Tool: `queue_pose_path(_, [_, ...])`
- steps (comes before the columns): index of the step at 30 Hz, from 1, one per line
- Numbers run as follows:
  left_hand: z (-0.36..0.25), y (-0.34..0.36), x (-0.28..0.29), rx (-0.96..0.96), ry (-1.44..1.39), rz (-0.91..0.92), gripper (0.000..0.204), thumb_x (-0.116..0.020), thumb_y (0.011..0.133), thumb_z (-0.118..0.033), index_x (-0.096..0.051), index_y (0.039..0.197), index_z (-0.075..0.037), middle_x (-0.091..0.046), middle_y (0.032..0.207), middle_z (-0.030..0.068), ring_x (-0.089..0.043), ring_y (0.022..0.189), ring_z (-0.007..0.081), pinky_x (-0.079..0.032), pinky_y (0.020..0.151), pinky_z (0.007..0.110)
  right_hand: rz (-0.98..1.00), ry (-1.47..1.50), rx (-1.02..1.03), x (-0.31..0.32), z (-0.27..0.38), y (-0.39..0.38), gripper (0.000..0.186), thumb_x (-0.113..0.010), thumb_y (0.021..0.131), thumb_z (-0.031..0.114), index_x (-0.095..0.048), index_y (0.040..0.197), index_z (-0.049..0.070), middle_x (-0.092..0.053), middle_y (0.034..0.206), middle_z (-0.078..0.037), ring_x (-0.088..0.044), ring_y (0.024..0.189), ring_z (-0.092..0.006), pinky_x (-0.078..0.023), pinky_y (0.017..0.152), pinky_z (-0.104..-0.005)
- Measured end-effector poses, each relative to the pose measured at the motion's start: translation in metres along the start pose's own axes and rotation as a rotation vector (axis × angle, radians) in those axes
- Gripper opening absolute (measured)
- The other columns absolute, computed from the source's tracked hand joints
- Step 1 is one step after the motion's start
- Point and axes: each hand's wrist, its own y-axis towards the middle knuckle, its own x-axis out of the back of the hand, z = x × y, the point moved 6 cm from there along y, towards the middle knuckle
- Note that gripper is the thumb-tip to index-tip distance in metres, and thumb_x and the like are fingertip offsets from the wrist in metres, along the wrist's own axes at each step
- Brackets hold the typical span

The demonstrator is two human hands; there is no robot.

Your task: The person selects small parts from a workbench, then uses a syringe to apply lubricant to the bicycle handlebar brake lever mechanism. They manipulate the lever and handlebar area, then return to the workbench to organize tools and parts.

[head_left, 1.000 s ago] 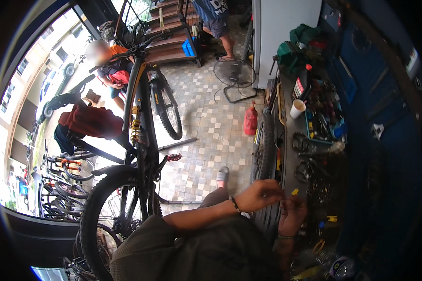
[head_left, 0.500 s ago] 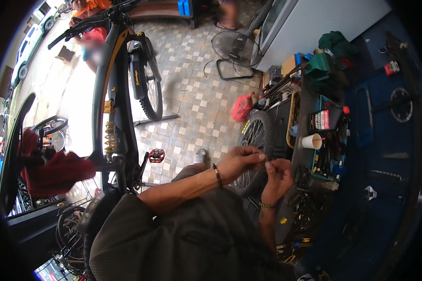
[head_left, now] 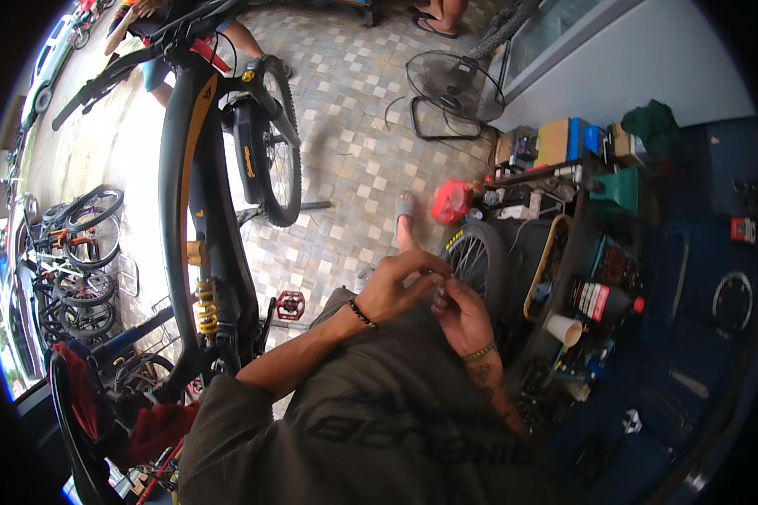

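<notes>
In front of my body my left hand (head_left: 396, 284) and my right hand (head_left: 465, 318) meet fingertip to fingertip. Both are closed in a pinch, and whatever is between the fingers is too small to make out. A dark bracelet circles my left wrist, and a lighter beaded one my right. To my left stands a dark mountain bike frame (head_left: 175, 177) with a yellow coil shock (head_left: 205, 307) and a red pedal (head_left: 290, 305). Just beyond my hands a loose bicycle wheel (head_left: 495, 261) leans by the workbench.
The workbench (head_left: 526, 341) on my right carries a white cup (head_left: 563, 329), a dark bottle with a red cap (head_left: 606, 301) and a yellow-rimmed tray (head_left: 554, 244). A floor fan (head_left: 453, 77) and a red container (head_left: 452, 202) stand ahead. Another person is behind the handlebar.
Both hands have shifted left with their fingertips still together. My view has turned, and one of my feet now shows farther forward on the tiles.
</notes>
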Motion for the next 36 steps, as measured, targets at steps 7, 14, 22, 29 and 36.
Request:
queue_pose_path(7, [-0.031,0.101,0.065,-0.198,0.368,-0.328,0.021,-0.072,0.093,0.006,-0.072,0.112,-0.001,-0.078,0.112,0.0145,-0.076,0.100,0.0312,-0.059,0.087,0.040,0.123,-0.389,0.024,-0.087,0.091,0.131,0.025,-0.076,0.104,0.025,-0.076,0.109,0.001,-0.068,0.088,0.003,-0.059,0.076,-0.0068,-0.048,0.071,-0.0231])
queue_pose_path(14, [-0.093,0.165,0.122,-0.379,0.861,-0.462,0.028,-0.076,0.080,0.011,-0.071,0.105,0.000,-0.078,0.112,0.0153,-0.075,0.099,0.0341,-0.059,0.085,0.041,0.383,-0.529,-0.147,-0.193,0.153,0.193,0.033,-0.065,0.111,0.030,-0.076,0.103,0.000,-0.070,0.086,-0.001,-0.063,0.078,-0.0070,-0.050,0.071,-0.0235])
queue_pose_path(22, [-0.111,0.179,0.235,-0.260,0.396,-0.856,0.020,-0.069,0.091,0.015,-0.065,0.107,0.003,-0.079,0.104,0.0156,-0.076,0.098,0.0237,-0.059,0.087,0.034,1.005,-1.163,0.366,-0.349,0.234,0.206,0.026,-0.069,0.107,0.026,-0.076,0.110,0.001,-0.074,0.098,-0.005,-0.065,0.081,-0.0099,-0.052,0.072,-0.0269])
queue_pose_path(29, [-0.190,0.227,0.353,-0.268,0.248,-1.004,0.007,-0.066,0.105,0.002,-0.065,0.112,0.005,-0.079,0.105,0.0153,-0.076,0.099,0.0186,-0.060,0.090,0.030,0.721,-1.398,0.664,-0.473,0.302,0.297,0.031,-0.083,0.095,0.028,-0.077,0.112,0.003,-0.073,0.100,-0.003,-0.064,0.086,-0.0088,-0.052,0.074,-0.0253])
queue_pose_path(36, [-0.175,0.251,0.389,-0.231,0.008,-0.944,0.009,-0.064,0.107,0.000,-0.065,0.113,0.006,-0.079,0.104,0.0153,-0.076,0.097,0.0172,-0.060,0.089,0.029,0.817,-1.667,0.363,-0.515,0.244,0.349,0.031,-0.093,0.085,0.025,-0.079,0.103,0.005,-0.073,0.095,0.002,-0.061,0.077,-0.0051,-0.046,0.067,-0.0242])
